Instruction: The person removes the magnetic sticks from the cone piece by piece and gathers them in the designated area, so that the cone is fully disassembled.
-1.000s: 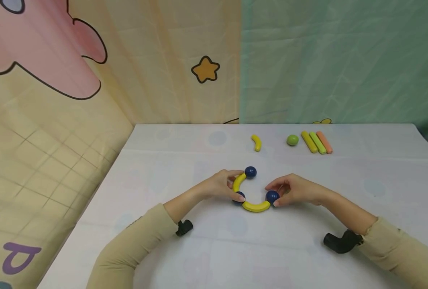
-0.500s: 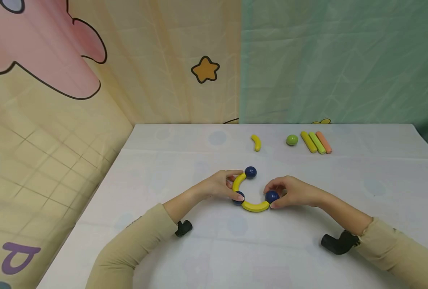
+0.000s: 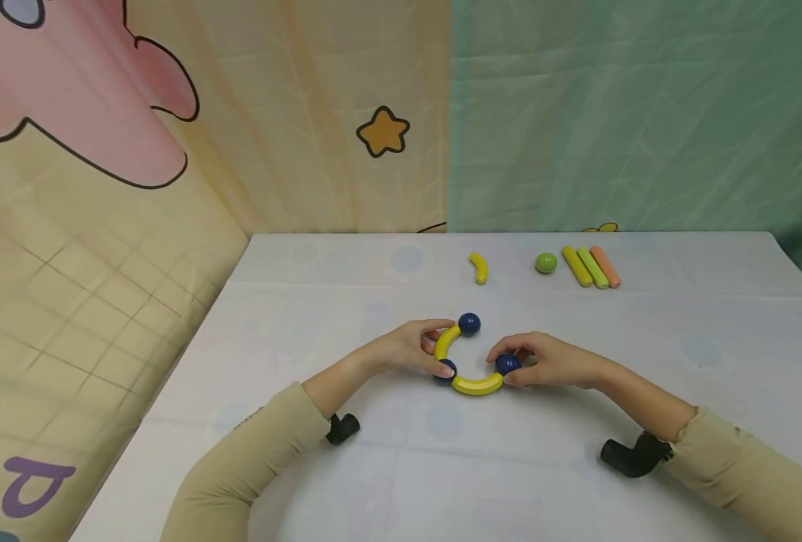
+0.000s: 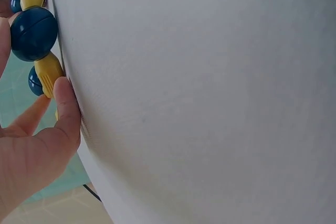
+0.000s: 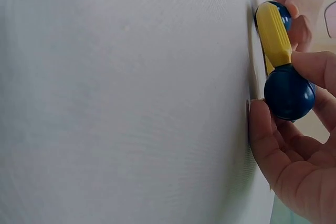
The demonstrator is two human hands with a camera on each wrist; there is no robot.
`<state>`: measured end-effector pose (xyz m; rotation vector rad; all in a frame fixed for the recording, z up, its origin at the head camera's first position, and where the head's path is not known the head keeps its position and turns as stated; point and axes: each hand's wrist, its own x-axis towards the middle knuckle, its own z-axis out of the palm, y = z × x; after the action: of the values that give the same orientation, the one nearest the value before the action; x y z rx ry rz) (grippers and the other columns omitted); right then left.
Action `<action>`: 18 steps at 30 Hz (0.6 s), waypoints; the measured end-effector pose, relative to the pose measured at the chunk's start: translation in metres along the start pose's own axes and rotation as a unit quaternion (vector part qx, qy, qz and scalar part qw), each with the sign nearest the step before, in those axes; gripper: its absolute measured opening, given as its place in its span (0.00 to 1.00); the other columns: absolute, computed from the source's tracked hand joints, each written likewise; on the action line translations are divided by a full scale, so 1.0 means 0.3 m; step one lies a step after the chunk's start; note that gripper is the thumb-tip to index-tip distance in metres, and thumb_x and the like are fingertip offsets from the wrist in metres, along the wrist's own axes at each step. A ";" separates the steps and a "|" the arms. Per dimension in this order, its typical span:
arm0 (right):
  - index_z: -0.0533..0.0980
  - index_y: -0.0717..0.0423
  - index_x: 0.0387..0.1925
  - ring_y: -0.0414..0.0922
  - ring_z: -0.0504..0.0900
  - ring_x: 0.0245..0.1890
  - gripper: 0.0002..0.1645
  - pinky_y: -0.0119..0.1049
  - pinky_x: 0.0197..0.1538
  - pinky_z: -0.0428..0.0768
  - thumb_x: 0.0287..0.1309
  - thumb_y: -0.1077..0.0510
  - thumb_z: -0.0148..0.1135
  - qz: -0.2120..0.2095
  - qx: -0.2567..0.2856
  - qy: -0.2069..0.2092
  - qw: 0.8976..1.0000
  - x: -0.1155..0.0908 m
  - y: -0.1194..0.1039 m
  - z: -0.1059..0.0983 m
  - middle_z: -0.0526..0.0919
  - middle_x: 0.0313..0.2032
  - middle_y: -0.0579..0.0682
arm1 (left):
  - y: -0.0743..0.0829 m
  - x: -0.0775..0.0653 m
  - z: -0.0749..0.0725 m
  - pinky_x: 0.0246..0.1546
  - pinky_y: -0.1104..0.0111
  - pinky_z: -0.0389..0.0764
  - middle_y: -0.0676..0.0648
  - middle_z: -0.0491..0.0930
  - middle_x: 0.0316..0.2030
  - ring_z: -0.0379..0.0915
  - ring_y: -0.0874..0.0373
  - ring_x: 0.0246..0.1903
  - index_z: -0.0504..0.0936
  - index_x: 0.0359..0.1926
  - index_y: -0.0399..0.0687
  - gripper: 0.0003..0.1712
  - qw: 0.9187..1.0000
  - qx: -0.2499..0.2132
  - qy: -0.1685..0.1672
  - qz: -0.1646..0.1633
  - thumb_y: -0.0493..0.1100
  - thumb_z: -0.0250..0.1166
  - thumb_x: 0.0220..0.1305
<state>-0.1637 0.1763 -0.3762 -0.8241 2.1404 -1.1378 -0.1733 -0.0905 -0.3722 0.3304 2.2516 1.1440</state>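
Several toy pieces form an arc on the table: yellow curved rods (image 3: 478, 386) alternating with dark blue balls (image 3: 469, 324). My left hand (image 3: 411, 348) grips its left side, thumb on the lower-left blue ball (image 4: 34, 34), other fingers along the left yellow curved rod (image 4: 48, 73). At the arc's right end, my right hand (image 3: 551, 360) pinches a blue ball (image 5: 290, 93) between thumb and fingers. That ball meets the end of the bottom curved rod (image 5: 274, 31). The blue ball at the top end stands just past my left index fingertip.
Toward the back lie a loose yellow curved rod (image 3: 479, 269), a green ball (image 3: 546, 263), and three straight sticks: yellow (image 3: 577, 266), light green (image 3: 593, 268) and orange (image 3: 606, 267). A white cloth covers the table (image 3: 401, 467). Patterned curtains (image 3: 306, 150) hang behind and at left.
My right hand has shifted slightly left and away from me, the right blue ball and the bottom curved rod's right end moving with it. The left hand holds nearly still.
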 end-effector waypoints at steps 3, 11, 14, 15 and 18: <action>0.76 0.56 0.50 0.50 0.73 0.40 0.17 0.34 0.38 0.75 0.57 0.60 0.62 0.000 0.010 0.000 1.000 0.000 -0.001 0.002 0.76 0.43 0.52 | 0.000 -0.001 0.000 0.36 0.71 0.69 0.48 0.67 0.50 0.65 0.57 0.37 0.65 0.67 0.56 0.47 1.000 -0.003 0.000 0.001 0.43 0.76 0.45; 0.76 0.59 0.44 0.47 0.71 0.34 0.13 0.32 0.34 0.73 0.57 0.59 0.62 -0.004 0.004 0.023 1.000 0.012 -0.004 0.016 0.76 0.36 0.49 | -0.003 0.001 0.001 0.36 0.71 0.69 0.48 0.67 0.49 0.65 0.57 0.36 0.65 0.66 0.55 0.47 1.000 -0.009 0.002 0.002 0.42 0.76 0.45; 0.76 0.58 0.41 0.46 0.70 0.33 0.12 0.31 0.33 0.71 0.55 0.60 0.63 -0.008 -0.018 0.038 0.999 0.018 -0.005 0.025 0.75 0.34 0.48 | -0.003 0.001 0.002 0.35 0.71 0.69 0.48 0.67 0.49 0.65 0.57 0.36 0.65 0.66 0.55 0.47 1.000 -0.010 0.002 0.001 0.42 0.76 0.45; 0.75 0.57 0.40 0.45 0.70 0.32 0.11 0.31 0.32 0.70 0.54 0.60 0.64 -0.009 -0.025 0.043 0.999 0.020 -0.006 0.028 0.75 0.33 0.48 | -0.003 0.001 0.002 0.35 0.71 0.68 0.48 0.67 0.49 0.65 0.57 0.36 0.65 0.66 0.55 0.47 1.000 -0.010 0.002 0.001 0.42 0.76 0.45; 0.74 0.57 0.38 0.44 0.70 0.30 0.11 0.30 0.31 0.70 0.52 0.61 0.64 -0.017 -0.052 0.056 0.997 0.027 -0.008 0.036 0.74 0.31 0.47 | -0.002 0.001 0.002 0.35 0.71 0.69 0.48 0.67 0.49 0.65 0.57 0.36 0.65 0.66 0.56 0.47 1.000 -0.012 0.003 -0.002 0.41 0.76 0.45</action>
<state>-0.1606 0.1637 -0.3810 -0.8637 2.3028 -1.1216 -0.1731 -0.0904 -0.3732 0.3139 2.2419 1.1698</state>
